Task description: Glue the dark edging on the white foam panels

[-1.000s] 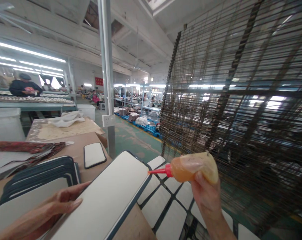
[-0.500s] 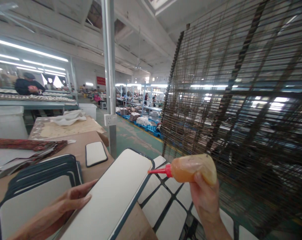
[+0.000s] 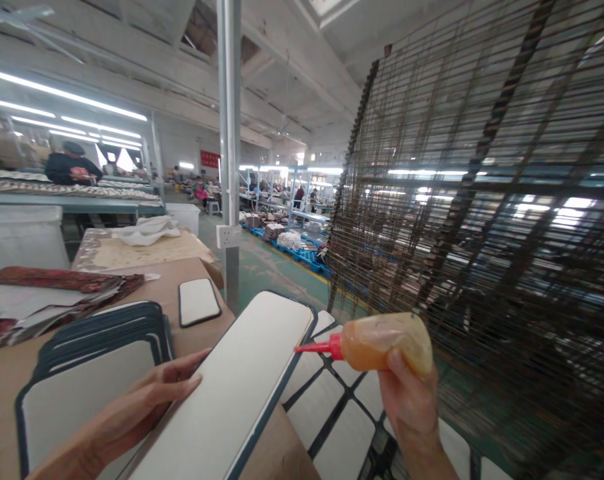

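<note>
The right hand (image 3: 409, 393) grips an orange glue bottle (image 3: 382, 343). The left hand (image 3: 155, 393) lies flat, fingers together, against a white panel (image 3: 232, 393).

Bare left grip (image 3: 159, 395), bare right grip (image 3: 408, 400)

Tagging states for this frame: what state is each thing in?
glue bottle: on its side in the right hand, red nozzle pointing left
large white panel: tilted, gripped at its edge by the left hand
panel stack: flat on the table
small panel: flat on the table, untouched
laid-out panels: flat, side by side below the bottle
</note>
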The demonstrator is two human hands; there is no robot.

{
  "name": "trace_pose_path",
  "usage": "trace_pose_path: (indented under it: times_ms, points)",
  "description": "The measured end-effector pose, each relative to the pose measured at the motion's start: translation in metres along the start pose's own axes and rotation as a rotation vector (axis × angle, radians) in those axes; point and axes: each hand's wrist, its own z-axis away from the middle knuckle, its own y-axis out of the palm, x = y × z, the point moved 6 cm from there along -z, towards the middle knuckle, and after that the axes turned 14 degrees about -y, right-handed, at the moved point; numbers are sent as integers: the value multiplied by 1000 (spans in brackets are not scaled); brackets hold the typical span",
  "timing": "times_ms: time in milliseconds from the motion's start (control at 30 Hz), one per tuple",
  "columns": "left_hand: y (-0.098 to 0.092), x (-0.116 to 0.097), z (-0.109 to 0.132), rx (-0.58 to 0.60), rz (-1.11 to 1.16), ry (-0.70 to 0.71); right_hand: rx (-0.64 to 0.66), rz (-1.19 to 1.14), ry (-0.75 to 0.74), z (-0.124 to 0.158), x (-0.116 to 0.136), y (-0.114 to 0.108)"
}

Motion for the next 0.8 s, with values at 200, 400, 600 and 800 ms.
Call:
trace_pose_path:
  times_ms: [200, 400, 600, 800]
  points:
    - [1, -3, -14, 114, -4, 37, -24, 4, 14, 5, 0, -1]
    - [7, -7, -11, 108, 38, 47, -30, -16, 29, 11, 1, 2]
    - [17, -14, -5, 105, 15, 72, -33, -23, 66, 15, 1, 4]
    - [22, -21, -8, 87, 17, 97, -6, -24, 83, 22, 1, 3]
